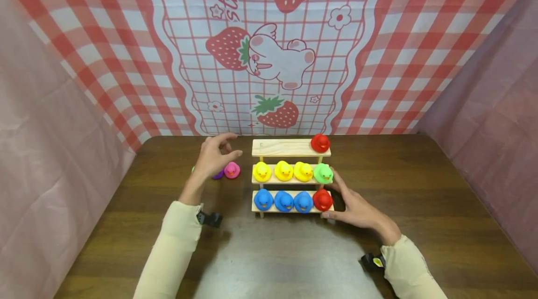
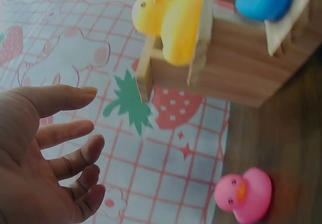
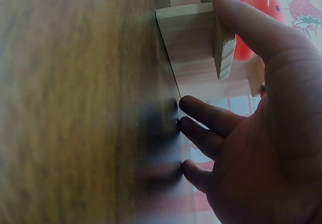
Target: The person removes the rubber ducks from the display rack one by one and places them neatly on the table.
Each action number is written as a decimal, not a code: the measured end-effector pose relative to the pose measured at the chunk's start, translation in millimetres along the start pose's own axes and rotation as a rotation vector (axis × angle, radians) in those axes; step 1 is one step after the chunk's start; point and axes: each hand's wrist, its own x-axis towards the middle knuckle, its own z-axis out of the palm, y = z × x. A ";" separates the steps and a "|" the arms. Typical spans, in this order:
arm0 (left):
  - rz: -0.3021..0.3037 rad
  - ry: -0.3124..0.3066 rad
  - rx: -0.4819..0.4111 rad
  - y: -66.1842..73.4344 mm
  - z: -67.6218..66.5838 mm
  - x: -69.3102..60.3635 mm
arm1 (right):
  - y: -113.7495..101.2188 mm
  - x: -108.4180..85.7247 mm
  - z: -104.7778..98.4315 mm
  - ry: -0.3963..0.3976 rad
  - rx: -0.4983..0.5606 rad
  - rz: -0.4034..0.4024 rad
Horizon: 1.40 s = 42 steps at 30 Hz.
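Note:
A three-tier wooden stand (image 1: 286,148) stands on the table. Its top tier carries a red duck (image 1: 321,143) at the right end. Three yellow ducks (image 1: 283,171) and a green duck (image 1: 323,174) line the middle tier; three blue ducks (image 1: 284,201) and another red duck (image 1: 322,200) fill the bottom one. My right hand (image 1: 357,203) spreads around the stand's right end, its thumb touching the bottom tier's front edge; the index finger is partly hidden. Left of the stand, my left hand (image 1: 214,156) hovers with loosely bent fingers, holding nothing, near a pink duck (image 2: 244,195).
Partly behind my left wrist, a purple duck (image 1: 218,174) and a bit of something green (image 1: 193,169) lie on the brown table (image 1: 269,257). A strawberry-print cloth (image 1: 286,70) hangs behind the table. Pink cloth (image 1: 491,103) borders both sides.

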 end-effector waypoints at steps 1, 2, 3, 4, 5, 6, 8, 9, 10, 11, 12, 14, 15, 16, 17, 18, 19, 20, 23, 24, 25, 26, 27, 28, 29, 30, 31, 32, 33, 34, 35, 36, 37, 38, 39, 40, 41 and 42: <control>0.006 -0.003 -0.005 2.9 1.2 0.8 | 0.1 0.0 0.1 -0.001 0.000 0.000; 0.011 -0.006 -0.009 5.5 2.4 1.5 | -0.3 0.0 0.1 -0.002 0.001 0.001; 0.016 -0.009 -0.011 7.8 3.8 2.3 | -0.5 -0.1 0.0 -0.004 0.001 0.002; 0.021 -0.013 -0.013 10.1 5.4 3.2 | -0.6 -0.2 0.0 -0.004 0.002 0.004; 0.028 -0.016 -0.015 12.6 7.0 3.9 | -0.9 -0.4 -0.1 -0.004 0.005 0.005; 0.030 -0.020 -0.022 15.4 8.7 4.4 | -1.1 -0.5 -0.1 -0.003 0.009 0.007; 0.037 -0.027 -0.033 20.9 12.4 5.9 | -1.7 -0.7 -0.2 -0.004 0.015 0.014; 0.047 -0.029 -0.035 23.8 14.5 6.9 | -1.8 -0.7 -0.2 -0.003 0.018 0.017; 0.061 -0.031 -0.040 27.0 16.5 8.0 | -1.8 -0.6 -0.3 -0.003 0.018 0.018; 0.071 -0.034 -0.042 30.5 18.4 9.0 | -2.1 -0.6 -0.4 -0.003 0.022 0.020; 0.082 -0.041 -0.048 33.8 20.6 10.4 | -2.1 -0.6 -0.5 -0.004 0.023 0.022; 0.103 -0.052 -0.044 41.5 25.1 12.9 | -2.1 -0.9 -0.7 -0.005 0.025 0.025; 0.111 -0.060 -0.038 45.5 27.4 14.1 | -2.0 -1.0 -0.7 -0.005 0.026 0.026; 0.110 -0.069 -0.037 49.6 29.4 15.0 | -1.9 -1.2 -0.7 -0.006 0.024 0.027; 0.106 -0.079 -0.037 53.5 31.5 15.8 | -1.8 -1.3 -0.6 -0.006 0.029 0.029; 0.101 -0.086 -0.041 57.1 33.5 16.7 | -1.6 -1.2 -0.5 -0.007 0.028 0.028; 0.092 -0.093 -0.042 60.7 35.3 17.5 | -1.7 -1.2 -0.3 -0.007 0.030 0.026; 0.087 -0.099 -0.045 64.2 37.1 18.2 | -1.5 -1.1 -0.3 -0.008 0.028 0.024; 0.090 -0.109 -0.058 72.0 42.5 21.1 | -1.6 -0.7 -0.2 -0.007 0.017 0.012; 0.098 -0.110 -0.058 74.1 44.4 22.1 | -2.0 -0.6 -0.2 -0.007 0.012 0.009; 0.109 -0.111 -0.056 76.0 46.3 23.2 | -2.2 -0.5 -0.3 -0.007 0.011 0.009; 0.121 -0.112 -0.057 77.8 48.2 24.1 | -2.4 -0.5 -0.6 -0.007 0.005 0.007; 0.133 -0.113 -0.059 79.3 50.2 25.3 | -2.6 -0.5 -0.7 -0.008 0.003 0.006; 0.140 -0.115 -0.062 80.8 51.9 26.0 | -3.0 -0.3 -0.9 -0.011 0.003 0.008; 0.150 -0.116 -0.062 82.6 53.8 26.7 | -3.4 -0.2 -1.0 -0.013 0.004 0.011; 0.156 -0.118 -0.063 84.3 55.8 27.5 | -3.7 -0.2 -1.2 -0.015 0.005 0.015; 0.162 -0.121 -0.062 86.2 58.0 28.3 | -4.0 -0.4 -1.3 -0.018 0.006 0.019; 0.167 -0.125 -0.060 88.3 60.1 29.0 | -4.3 -0.4 -1.4 -0.020 0.005 0.023; 0.170 -0.129 -0.055 90.6 62.2 29.6 | -4.4 -0.3 -1.5 -0.023 0.007 0.027; 0.174 -0.132 -0.048 92.8 64.3 30.1 | -4.7 -0.3 -1.6 -0.024 0.008 0.029; 0.177 -0.138 -0.045 95.1 66.6 30.8 | -4.5 -0.2 -1.5 -0.024 0.008 0.030; 0.180 -0.145 -0.044 97.0 68.9 31.7 | -4.4 -0.1 -1.4 -0.024 0.009 0.031; 0.180 -0.154 -0.043 99.0 71.0 32.3 | -4.3 -0.1 -1.4 -0.024 0.009 0.031; 0.181 -0.162 -0.044 100.8 73.1 33.0 | -4.1 0.0 -1.3 -0.024 0.010 0.029; 0.178 -0.169 -0.044 102.5 75.2 33.8 | -3.9 0.1 -1.3 -0.023 0.011 0.027; 0.177 -0.177 -0.046 104.1 77.4 34.7 | -3.6 0.2 -1.2 -0.024 0.011 0.024; 0.171 -0.184 -0.050 105.9 79.4 35.5 | -3.3 0.3 -1.1 -0.024 0.011 0.022; 0.169 -0.191 -0.051 107.4 81.4 36.5 | -3.5 0.2 -1.1 -0.024 0.010 0.019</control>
